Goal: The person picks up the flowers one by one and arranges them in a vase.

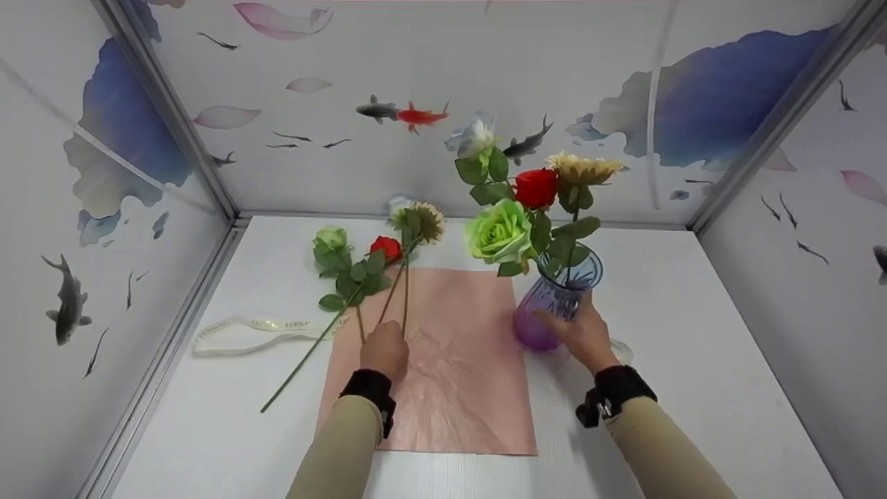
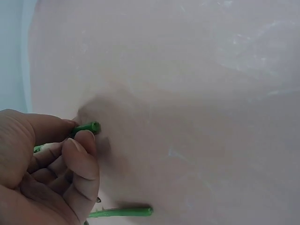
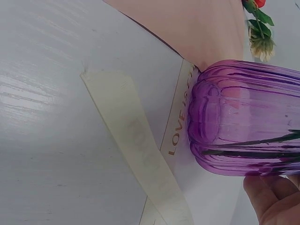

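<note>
Four flowers (image 1: 499, 232) are standing in the vase (image 1: 530, 327), which the right hand (image 1: 586, 338) is gripping near the right edge of the paper (image 1: 464, 395). The left hand (image 1: 385, 351) is pinching a stem (image 2: 89, 127); loose blooms (image 1: 330, 239) are lying outside, seemingly leaving the arranging about half done.

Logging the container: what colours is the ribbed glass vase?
The ribbed glass vase fades from blue rim to purple base; best in head view.

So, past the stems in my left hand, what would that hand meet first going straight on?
Likely the beige flower, beyond your left hand and the stems it holds, though the hand's height above the pink paper is unclear.
</note>
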The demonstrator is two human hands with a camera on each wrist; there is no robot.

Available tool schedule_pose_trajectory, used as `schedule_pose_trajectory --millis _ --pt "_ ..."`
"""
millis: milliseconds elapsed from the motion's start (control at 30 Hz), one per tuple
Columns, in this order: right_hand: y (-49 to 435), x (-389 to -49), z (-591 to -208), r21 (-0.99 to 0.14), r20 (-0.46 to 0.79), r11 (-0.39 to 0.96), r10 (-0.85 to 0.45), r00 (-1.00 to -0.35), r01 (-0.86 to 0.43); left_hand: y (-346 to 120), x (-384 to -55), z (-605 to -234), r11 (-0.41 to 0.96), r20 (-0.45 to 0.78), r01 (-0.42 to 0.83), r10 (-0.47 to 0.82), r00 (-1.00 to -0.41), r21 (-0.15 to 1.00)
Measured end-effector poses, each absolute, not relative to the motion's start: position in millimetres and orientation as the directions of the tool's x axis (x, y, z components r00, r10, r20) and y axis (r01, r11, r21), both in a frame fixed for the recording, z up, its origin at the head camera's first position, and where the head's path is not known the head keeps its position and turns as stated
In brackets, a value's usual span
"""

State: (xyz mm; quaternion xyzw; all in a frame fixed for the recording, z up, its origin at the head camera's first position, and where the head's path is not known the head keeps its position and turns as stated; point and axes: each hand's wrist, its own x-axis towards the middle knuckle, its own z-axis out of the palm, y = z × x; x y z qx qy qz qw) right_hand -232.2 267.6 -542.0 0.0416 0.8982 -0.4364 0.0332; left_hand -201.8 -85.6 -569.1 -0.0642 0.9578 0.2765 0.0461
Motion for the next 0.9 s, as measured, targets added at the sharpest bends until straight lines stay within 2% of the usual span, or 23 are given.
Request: schedule_pose_trajectory --millis 733,900 --pt "268.6 -232.1 -544.7 -0.787 -0.092 0.609 0.040 -0.995 0.097 -107.9 -202.3 -569.4 0.763 -0.106 -0.137 -0.090 -0.990 0.631" --pt "268.0 -231.6 -544.3 -0.785 -0.090 0.612 0.040 -0.995 0.096 -111.1 -200.1 -567.7 0.770 -0.061 -0.096 -0.075 -0.995 0.631"
